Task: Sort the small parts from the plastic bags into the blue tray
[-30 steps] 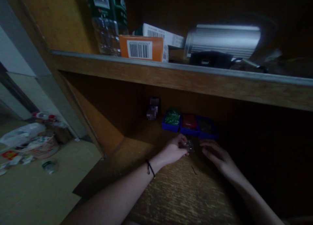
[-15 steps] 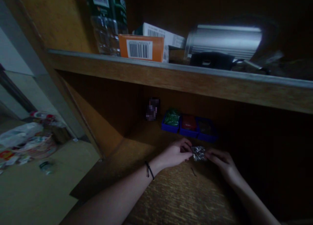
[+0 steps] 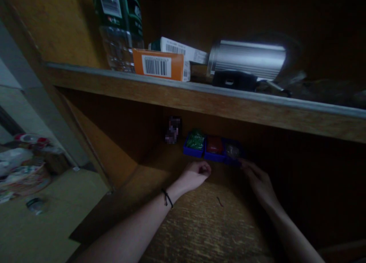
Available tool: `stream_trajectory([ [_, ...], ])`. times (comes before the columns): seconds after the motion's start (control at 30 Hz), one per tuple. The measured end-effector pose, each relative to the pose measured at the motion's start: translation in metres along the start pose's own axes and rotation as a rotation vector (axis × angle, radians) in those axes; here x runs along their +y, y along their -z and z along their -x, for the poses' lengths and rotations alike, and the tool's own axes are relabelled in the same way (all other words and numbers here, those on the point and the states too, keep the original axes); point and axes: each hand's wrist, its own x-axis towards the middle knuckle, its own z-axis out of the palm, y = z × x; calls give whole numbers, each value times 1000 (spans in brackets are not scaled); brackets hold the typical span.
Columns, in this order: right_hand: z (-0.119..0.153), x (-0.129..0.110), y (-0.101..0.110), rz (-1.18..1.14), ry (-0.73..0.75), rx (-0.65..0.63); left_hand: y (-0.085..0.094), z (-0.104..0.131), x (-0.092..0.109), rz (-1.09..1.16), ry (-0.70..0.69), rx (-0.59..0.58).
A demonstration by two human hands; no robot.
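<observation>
My left hand [image 3: 197, 174] is over the wooden shelf board with fingers curled in a loose ring, and nothing shows in them. My right hand [image 3: 259, 181] reaches to the right-hand blue box [image 3: 228, 160], fingertips pressed together at its front right corner. What they pinch, if anything, is too dark to make out. A greyish crumpled packet [image 3: 233, 151] lies in that box. The middle blue box [image 3: 213, 157] contains a red packet [image 3: 214, 144], and the left blue box [image 3: 193, 152] a green packet [image 3: 195, 139]. The three boxes stand in a row.
Above, the upper shelf edge [image 3: 183, 88] crosses the view. On it stand a plastic bottle [image 3: 120, 37], an orange box [image 3: 157, 65] and a silver cylinder [image 3: 248, 58]. A thin dark strand [image 3: 219, 201] lies on the lower board. Litter and a basket [image 3: 31, 179] are on the floor.
The shiny foil piece between both hands is gone from there. My right hand has moved up to the right-hand box. My left hand has drawn away to the left. The view has shifted slightly.
</observation>
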Motion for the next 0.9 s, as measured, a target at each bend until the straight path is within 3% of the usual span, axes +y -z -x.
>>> stream_trajectory([
  [0.17,-12,24,6,177,68,97,31,-16,-11,-210,88,377],
  [0.27,-16,38,7,303,84,111,52,-20,-22,-381,95,496],
  [0.37,-18,49,5,376,50,77,63,-20,-31,-459,99,470],
  [0.47,-21,56,5,399,-7,41,65,-19,-36,-523,71,440],
  [0.6,-24,56,5,362,22,16,65,-20,-37,-608,50,387],
  [0.77,-18,42,3,285,26,43,65,-15,-24,-605,96,320],
  [0.9,3,28,14,297,-27,76,71,5,-4,-613,129,296],
])
